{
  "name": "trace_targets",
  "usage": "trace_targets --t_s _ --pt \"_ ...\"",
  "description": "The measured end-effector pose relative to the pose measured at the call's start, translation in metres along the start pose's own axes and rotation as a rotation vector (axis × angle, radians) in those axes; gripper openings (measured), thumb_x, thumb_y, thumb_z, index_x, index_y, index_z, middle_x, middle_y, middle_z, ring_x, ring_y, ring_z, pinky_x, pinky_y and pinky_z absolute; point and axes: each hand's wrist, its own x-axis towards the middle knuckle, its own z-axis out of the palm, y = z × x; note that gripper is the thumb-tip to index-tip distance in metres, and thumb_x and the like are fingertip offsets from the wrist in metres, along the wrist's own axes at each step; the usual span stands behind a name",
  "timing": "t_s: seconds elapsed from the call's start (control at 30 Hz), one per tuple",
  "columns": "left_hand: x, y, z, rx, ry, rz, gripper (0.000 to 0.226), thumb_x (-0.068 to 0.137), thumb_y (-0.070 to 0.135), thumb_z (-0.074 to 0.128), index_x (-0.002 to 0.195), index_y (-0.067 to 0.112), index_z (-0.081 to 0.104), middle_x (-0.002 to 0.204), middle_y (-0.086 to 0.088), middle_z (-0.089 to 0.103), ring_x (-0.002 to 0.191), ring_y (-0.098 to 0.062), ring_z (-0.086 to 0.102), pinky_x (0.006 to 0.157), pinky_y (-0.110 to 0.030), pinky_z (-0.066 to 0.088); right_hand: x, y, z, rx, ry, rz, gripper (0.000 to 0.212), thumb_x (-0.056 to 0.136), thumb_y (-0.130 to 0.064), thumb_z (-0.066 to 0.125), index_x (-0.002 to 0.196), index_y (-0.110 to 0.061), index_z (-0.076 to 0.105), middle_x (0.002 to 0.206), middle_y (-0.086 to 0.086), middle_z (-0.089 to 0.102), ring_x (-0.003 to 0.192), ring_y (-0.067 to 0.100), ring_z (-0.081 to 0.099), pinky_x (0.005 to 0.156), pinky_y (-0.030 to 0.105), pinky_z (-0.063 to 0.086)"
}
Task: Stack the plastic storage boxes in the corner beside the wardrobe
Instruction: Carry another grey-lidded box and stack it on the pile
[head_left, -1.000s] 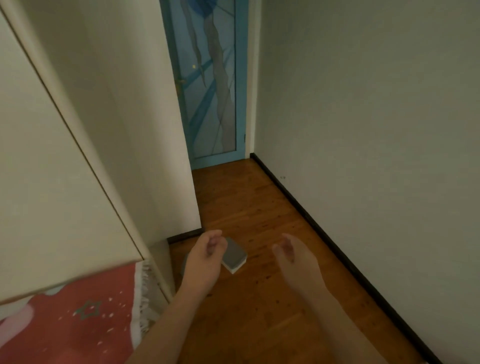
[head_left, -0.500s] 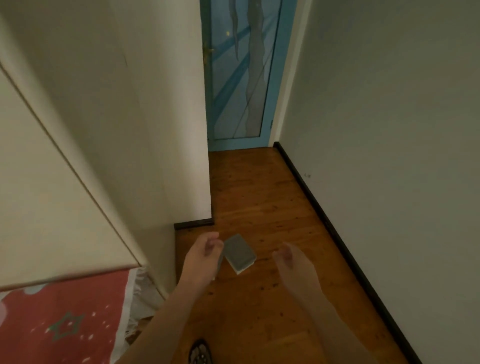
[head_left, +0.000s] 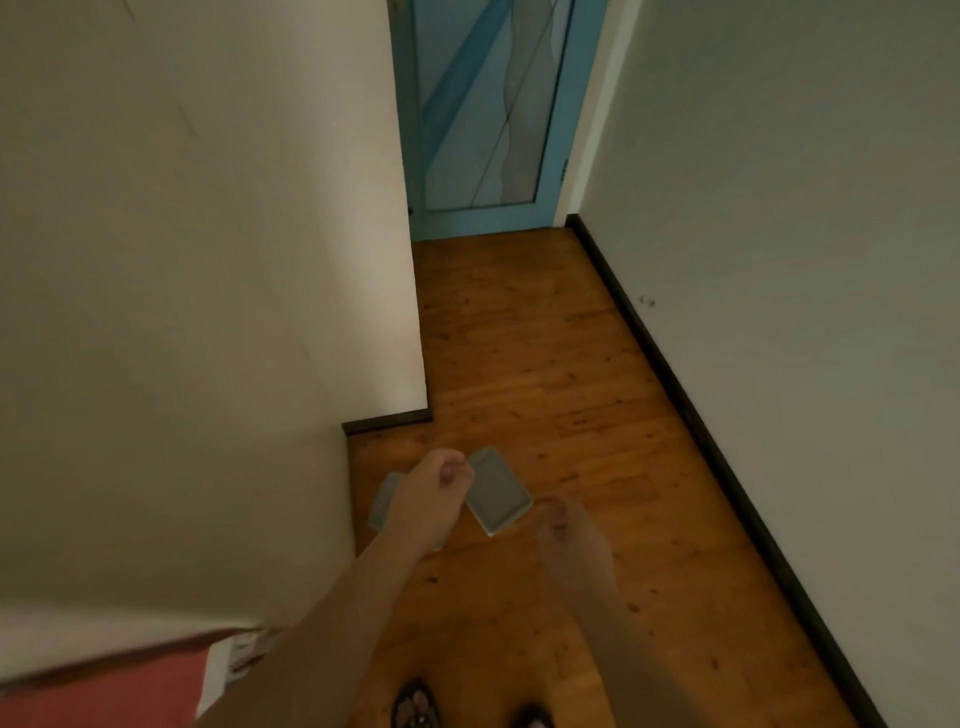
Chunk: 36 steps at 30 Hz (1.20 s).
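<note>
feet: two slippered feet at the bottom edge now, weren't in shot a second ago, so the person has walked up closer to the corner

right hand: pretty blurred, fingers look loosely curled with nothing in them; it has drifted nearer the box, which now sits just to its left and a bit beyond

left hand: loosely curled, knuckles up, holding nothing as far as I can see; honestly can't tell if the fingertips touch anything

grey box: flat on the wooden floor, poking out from behind the left hand on its right side, lying at an angle

second box: pale one peeking out on the other side of the left hand, mostly hidden, right against the wardrobe

what it means: my guess is both hands are closing in for a pickup, stacking not started yet

far end: blue door, way beyond both hands
</note>
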Motion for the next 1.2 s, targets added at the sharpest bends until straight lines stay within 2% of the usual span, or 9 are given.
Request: trace_targets --t_s 0.07,0.23,0.3,0.4,0.6,0.8,0.9,1.0,1.2 --pt "0.023 -0.006 0.007 0.019 -0.015 -0.012 0.028 0.100 0.038 0.050 0.124 0.027 0.057 0.114 0.009 0.057 0.103 -0.006 0.053 0.080 -0.020 0.041 0.020 0.007 0.010 0.004 0.006 0.036 0.034 0.102 -0.028 0.044 0.133 -0.016 0.049 0.107 -0.003 0.056 0.091 0.014 0.055 0.073 0.027 0.045" --pt "0.076 -0.045 0.044 0.028 -0.012 -0.064 0.024 0.100 0.037 0.049 0.121 0.029 0.057 0.112 0.009 0.058 0.088 0.001 0.054 0.061 -0.010 0.038 0.082 0.049 0.058 0.010 0.011 0.113 0.042 0.097 -0.028 0.051 0.137 -0.014 0.049 0.124 0.006 0.060 0.109 0.023 0.059 0.083 0.034 0.048" --pt "0.107 -0.072 0.067 0.037 -0.008 -0.066 0.024 0.100 0.037 0.049 0.120 0.027 0.057 0.113 0.008 0.059 0.092 -0.002 0.055 0.065 -0.010 0.038 0.115 0.077 0.085 0.027 -0.002 0.098 0.042 0.096 -0.032 0.051 0.136 -0.016 0.051 0.125 0.006 0.060 0.110 0.024 0.058 0.089 0.040 0.050" --pt "0.156 -0.112 0.099 0.040 0.008 -0.064 0.024 0.100 0.036 0.049 0.121 0.026 0.058 0.115 0.009 0.059 0.102 -0.006 0.054 0.069 -0.011 0.037 0.163 0.115 0.121 0.030 -0.010 0.105 0.043 0.096 -0.037 0.051 0.134 -0.017 0.051 0.124 0.005 0.059 0.108 0.023 0.059 0.088 0.040 0.051" --pt "0.250 -0.194 0.162 0.119 0.012 -0.041 0.027 0.100 0.030 0.050 0.124 0.019 0.059 0.116 0.004 0.060 0.104 -0.010 0.054 0.080 -0.022 0.039 0.243 0.202 0.192 0.011 0.007 0.106 0.051 0.098 -0.035 0.050 0.144 -0.013 0.042 0.133 0.009 0.054 0.115 0.027 0.056 0.086 0.034 0.046" --pt "0.351 -0.284 0.215 0.237 0.044 0.039 0.026 0.098 0.031 0.054 0.118 0.016 0.061 0.112 -0.001 0.061 0.104 -0.017 0.057 0.088 -0.030 0.045 0.320 0.291 0.270 0.048 0.058 0.151 0.053 0.097 -0.037 0.051 0.143 -0.012 0.042 0.132 0.009 0.054 0.118 0.028 0.054 0.091 0.039 0.047" --pt "0.389 -0.324 0.233 0.330 0.052 0.093 0.040 0.097 0.036 0.053 0.129 0.013 0.057 0.126 -0.007 0.060 0.115 -0.022 0.056 0.099 -0.036 0.046 0.346 0.324 0.312 0.075 0.059 0.180 0.055 0.098 -0.037 0.051 0.144 -0.010 0.039 0.137 0.011 0.051 0.122 0.030 0.051 0.093 0.042 0.046" --pt "0.421 -0.356 0.250 0.386 -0.015 0.076 0.048 0.099 0.037 0.049 0.139 0.010 0.048 0.138 -0.012 0.053 0.127 -0.026 0.049 0.106 -0.035 0.040 0.369 0.349 0.343 0.076 0.086 0.221 0.059 0.098 -0.038 0.051 0.147 -0.009 0.035 0.143 0.013 0.044 0.127 0.032 0.046 0.096 0.043 0.043" --pt "0.477 -0.393 0.278 0.487 -0.099 0.072 0.054 0.102 0.038 0.042 0.147 0.008 0.037 0.149 -0.014 0.043 0.136 -0.030 0.041 0.110 -0.036 0.034 0.404 0.377 0.379 0.111 0.182 0.216 0.061 0.096 -0.038 0.055 0.145 -0.006 0.035 0.144 0.015 0.040 0.129 0.034 0.043 0.100 0.046 0.043"
